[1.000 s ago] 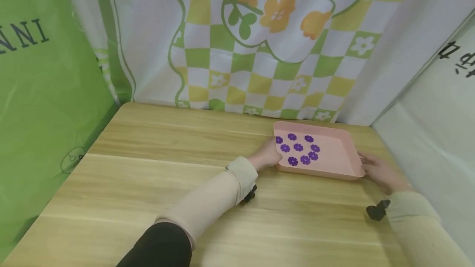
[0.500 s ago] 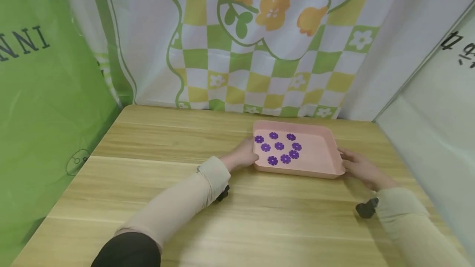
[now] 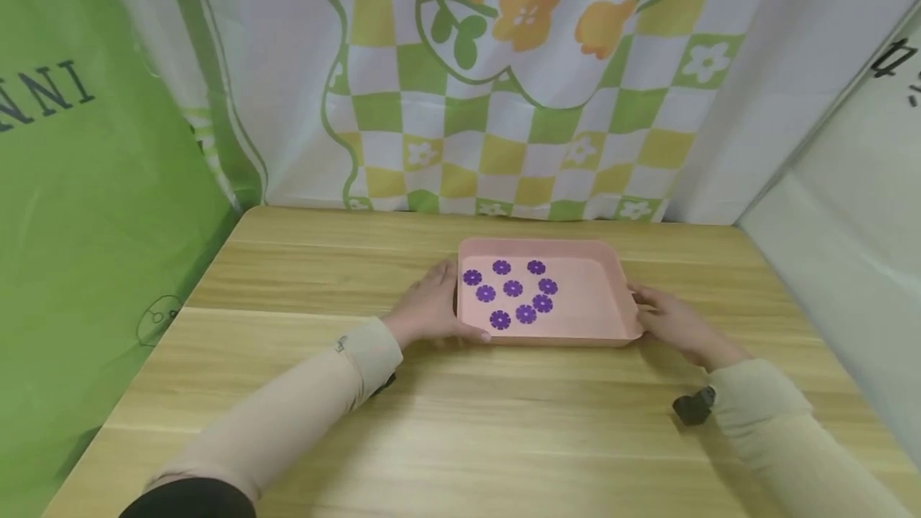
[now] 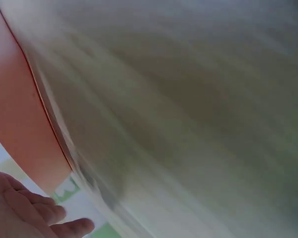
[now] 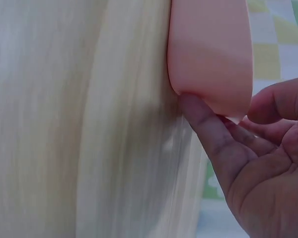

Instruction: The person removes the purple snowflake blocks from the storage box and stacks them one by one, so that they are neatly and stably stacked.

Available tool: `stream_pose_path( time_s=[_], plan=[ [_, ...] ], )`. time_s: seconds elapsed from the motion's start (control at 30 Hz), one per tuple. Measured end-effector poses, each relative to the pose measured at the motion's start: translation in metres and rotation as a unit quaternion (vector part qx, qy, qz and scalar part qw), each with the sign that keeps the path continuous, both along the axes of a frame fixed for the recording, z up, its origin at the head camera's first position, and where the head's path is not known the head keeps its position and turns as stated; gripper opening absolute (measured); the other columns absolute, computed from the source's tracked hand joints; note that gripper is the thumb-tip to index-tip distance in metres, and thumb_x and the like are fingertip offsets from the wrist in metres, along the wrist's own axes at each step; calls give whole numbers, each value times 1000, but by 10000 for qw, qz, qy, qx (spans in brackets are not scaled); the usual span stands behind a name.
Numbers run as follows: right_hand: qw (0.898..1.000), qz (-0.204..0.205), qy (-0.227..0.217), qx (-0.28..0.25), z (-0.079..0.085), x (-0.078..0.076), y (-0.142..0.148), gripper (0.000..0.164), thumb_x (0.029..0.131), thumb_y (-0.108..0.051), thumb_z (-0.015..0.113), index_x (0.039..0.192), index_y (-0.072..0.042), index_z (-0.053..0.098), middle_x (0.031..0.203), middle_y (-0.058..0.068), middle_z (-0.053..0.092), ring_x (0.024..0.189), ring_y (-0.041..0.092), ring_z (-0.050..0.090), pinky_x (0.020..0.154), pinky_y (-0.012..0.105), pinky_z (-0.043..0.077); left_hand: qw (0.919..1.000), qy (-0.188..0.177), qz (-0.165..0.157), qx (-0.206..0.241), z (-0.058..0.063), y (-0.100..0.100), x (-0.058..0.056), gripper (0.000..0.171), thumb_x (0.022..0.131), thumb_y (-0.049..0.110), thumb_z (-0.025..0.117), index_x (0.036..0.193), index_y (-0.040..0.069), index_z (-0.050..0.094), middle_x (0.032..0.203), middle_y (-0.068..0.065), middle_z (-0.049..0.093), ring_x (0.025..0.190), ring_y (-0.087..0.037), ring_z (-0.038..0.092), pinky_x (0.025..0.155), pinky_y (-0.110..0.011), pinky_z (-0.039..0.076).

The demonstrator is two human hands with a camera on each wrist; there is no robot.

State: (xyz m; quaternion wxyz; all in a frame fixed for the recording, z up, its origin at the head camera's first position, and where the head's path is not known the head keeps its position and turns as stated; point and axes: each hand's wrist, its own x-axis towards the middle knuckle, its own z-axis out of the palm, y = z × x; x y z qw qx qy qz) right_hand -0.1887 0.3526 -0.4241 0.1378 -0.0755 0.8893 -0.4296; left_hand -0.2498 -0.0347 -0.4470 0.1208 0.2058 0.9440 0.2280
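Observation:
A shallow pink tray (image 3: 586, 294) stands on the wooden table in the head view. Several purple notched, flower-shaped discs (image 3: 513, 288) lie spread over its left half. My left hand (image 3: 428, 306) is at the tray's left end, fingers stretched along that side and thumb by the front corner. In the left wrist view, its fingertips (image 4: 72, 227) appear apart from the tray wall (image 4: 27, 104). My right hand (image 3: 679, 326) holds the tray's right end. The right wrist view shows bent fingers (image 5: 211, 126) around that end (image 5: 211, 59).
The wooden table (image 3: 446, 430) extends in front of the tray and to both sides. A checked, flowered curtain (image 3: 496, 118) hangs behind it. A green sheet (image 3: 93, 206) closes off the left, a white one (image 3: 849, 222) the right. Dark wrist cameras (image 3: 694, 406) sit under the sleeves.
The tray has moved left across the table with its discs and both hands. My left hand has loosened from the tray's rim, its fingers spreading. My right hand stays at the right end.

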Motion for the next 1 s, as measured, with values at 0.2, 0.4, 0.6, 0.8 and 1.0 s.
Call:
stream_pose_path(
  time_s=[0.2,0.4,0.6,0.8,1.0],
  plan=[
    [9996,63,143,249,-1,2,-21,60,98,6,44,151,23,20,150,45,33,127,57,51,91,45,58,9988,259,110,-395,4,-7,4,153,63,85,77,164,0,-1,171,-17,-2,157,-32,0,124,-55,1],
    [9994,185,212,219,-2,7,-41,60,99,6,44,151,23,19,152,44,31,127,56,51,87,43,61,9970,260,285,-665,2,-19,9,155,62,87,75,164,-1,-1,171,-16,-5,157,-31,-2,123,-54,0],
    [9984,284,432,210,-2,17,-58,60,96,10,44,147,29,19,143,48,38,120,56,57,77,39,62,9987,216,223,-398,-3,-39,12,153,62,84,78,164,-2,1,171,-19,2,157,-36,3,122,-61,4],
    [9937,571,883,392,-4,15,-81,56,94,10,46,141,34,25,138,49,44,114,50,63,79,39,61,9983,217,267,-470,2,-63,14,152,63,82,79,164,-1,3,171,-20,6,157,-37,6,121,-65,5],
    [9923,709,972,308,-4,9,-92,56,93,12,45,144,30,28,144,46,42,119,49,60,89,47,57,9979,149,293,-566,6,-74,19,154,62,85,76,163,-3,1,170,-23,6,157,-38,4,121,-66,4]
  ],
)
